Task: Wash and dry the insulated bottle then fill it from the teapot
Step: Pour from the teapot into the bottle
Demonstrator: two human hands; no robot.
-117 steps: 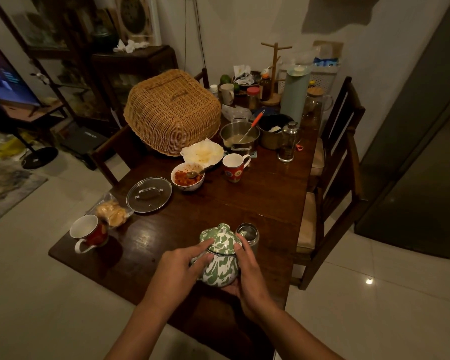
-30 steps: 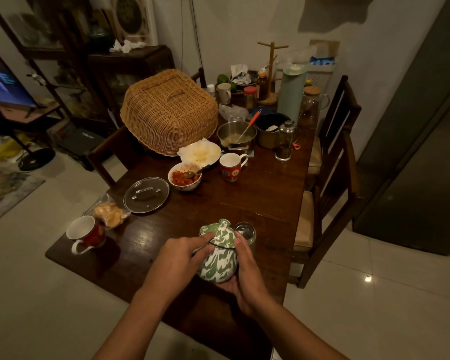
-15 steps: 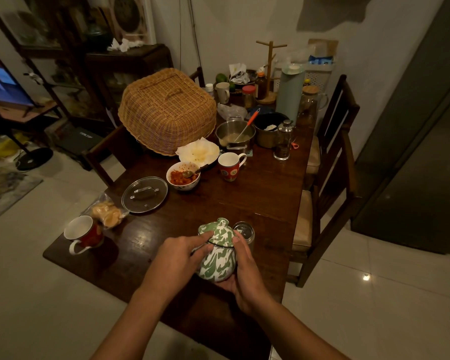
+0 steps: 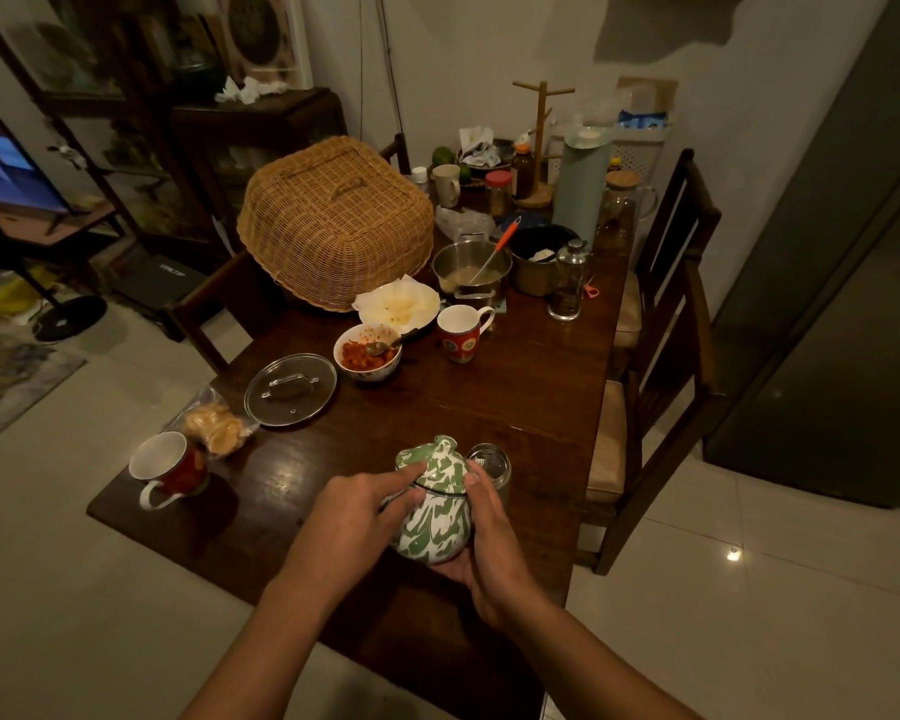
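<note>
A green-and-white marbled teapot (image 4: 435, 517) is tilted away from me over the near end of the dark wooden table (image 4: 515, 402). My right hand (image 4: 481, 543) grips its body from the right and underneath. My left hand (image 4: 349, 517) rests on its left side, with fingers pressing the lid (image 4: 427, 459). Just behind the pot stands the open steel insulated bottle (image 4: 489, 465), its mouth close to the pot's far side. The spout is hidden from me.
A red mug (image 4: 170, 467) and a bag of crackers (image 4: 217, 426) sit at the near left, a glass lid (image 4: 290, 389) behind them. Bowl (image 4: 367, 353), second mug (image 4: 461, 332), pots and a wicker cover (image 4: 333, 220) fill the far half. Chairs (image 4: 655, 387) line the right side.
The teapot has been tipped further forward toward the bottle since the earliest frame. Both hands keep the same hold on it.
</note>
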